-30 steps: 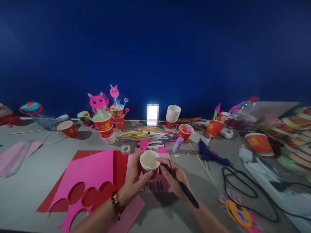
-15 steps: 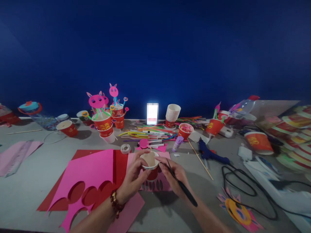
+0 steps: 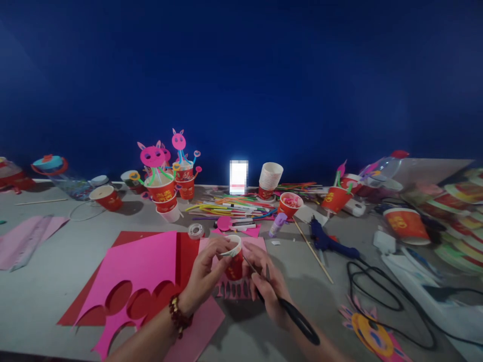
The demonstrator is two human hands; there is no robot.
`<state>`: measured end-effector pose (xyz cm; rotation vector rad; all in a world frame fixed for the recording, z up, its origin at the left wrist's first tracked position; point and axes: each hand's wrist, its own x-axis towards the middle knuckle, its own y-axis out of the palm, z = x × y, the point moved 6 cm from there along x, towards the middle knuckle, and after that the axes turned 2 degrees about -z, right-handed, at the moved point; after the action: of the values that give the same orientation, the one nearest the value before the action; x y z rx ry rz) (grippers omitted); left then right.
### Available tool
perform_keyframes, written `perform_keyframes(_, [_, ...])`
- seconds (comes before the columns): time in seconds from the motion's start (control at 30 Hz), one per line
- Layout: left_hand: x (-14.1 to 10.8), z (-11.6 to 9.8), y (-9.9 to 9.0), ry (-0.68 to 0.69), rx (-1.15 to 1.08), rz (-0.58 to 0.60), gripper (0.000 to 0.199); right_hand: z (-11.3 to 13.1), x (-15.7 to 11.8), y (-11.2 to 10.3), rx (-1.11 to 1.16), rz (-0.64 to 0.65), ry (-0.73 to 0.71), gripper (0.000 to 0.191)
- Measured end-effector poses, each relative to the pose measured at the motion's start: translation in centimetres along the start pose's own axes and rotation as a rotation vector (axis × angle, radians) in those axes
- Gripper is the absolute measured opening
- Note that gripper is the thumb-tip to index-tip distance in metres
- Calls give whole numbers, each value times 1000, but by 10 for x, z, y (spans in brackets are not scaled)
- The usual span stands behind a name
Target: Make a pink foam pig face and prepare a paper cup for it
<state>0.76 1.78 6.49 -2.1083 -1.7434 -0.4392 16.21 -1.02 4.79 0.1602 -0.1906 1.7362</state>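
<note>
My left hand [image 3: 211,266] grips the rim of a red paper cup [image 3: 234,266], fingers at its mouth and thumb outside. The cup is tilted, its white rim up. On the cup's right is my right hand [image 3: 266,279], closed around black-handled scissors [image 3: 296,317], whose thin blades point toward the cup. Beneath the cup lies a light pink sheet [image 3: 259,245] with a row of small leaf-shaped cut-outs along its lower part. A beaded bracelet [image 3: 178,315] is on my left wrist.
Pink and red sheets [image 3: 147,256] lie at left. Behind stand decorated cups [image 3: 162,193], pipe cleaners [image 3: 211,207], a cup stack [image 3: 270,175] and a purple glue stick [image 3: 278,224]. At right are a blue glue gun [image 3: 328,241], its black cable and a yellow-pink paper figure [image 3: 372,332].
The cup has turned and tilted, showing more of its red side. My right hand has shifted the scissors, whose handles now sit slightly lower and further right.
</note>
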Motion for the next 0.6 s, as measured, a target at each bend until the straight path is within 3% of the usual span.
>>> perform_keyframes(0.17, [0, -2, 0, 38, 100, 0, 11, -3, 0, 1, -39, -30, 64, 27])
perform_keyframes(0.6, [1, -8, 0, 69, 190, 0, 8, -17, -3, 1, -35, -9, 86, 27])
